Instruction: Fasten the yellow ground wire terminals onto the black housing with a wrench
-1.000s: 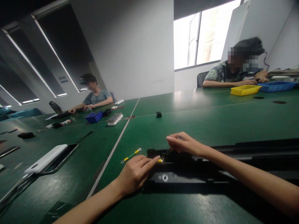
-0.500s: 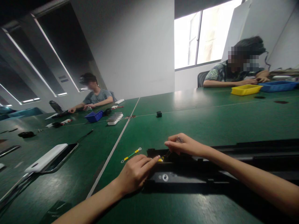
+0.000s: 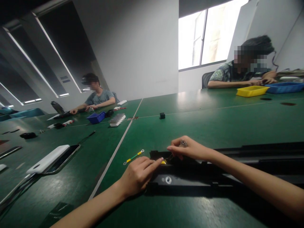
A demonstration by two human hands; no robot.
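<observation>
A long black channel-shaped part [image 3: 194,174] lies on the green table. At its left end my left hand [image 3: 140,174] rests with the index finger stretched onto a small yellow piece [image 3: 163,162] inside the channel. Just right of that, my right hand [image 3: 186,148] is closed around a tool with a clear handle [image 3: 183,143]; its thin shaft slants down toward the yellow piece. Beyond my left hand lies a short green wire with yellow sleeves and ring ends [image 3: 134,157]. What the curled fingers of my left hand touch is hidden.
A white power bank [image 3: 48,158] and a phone [image 3: 63,160] with cables lie at the left. A small black cube [image 3: 162,116] stands ahead. Two people sit across the table, near blue [image 3: 96,117] and yellow [image 3: 252,91] bins.
The camera view has shifted slightly. Both hands stay at the left end of the black part, with almost no visible movement.
</observation>
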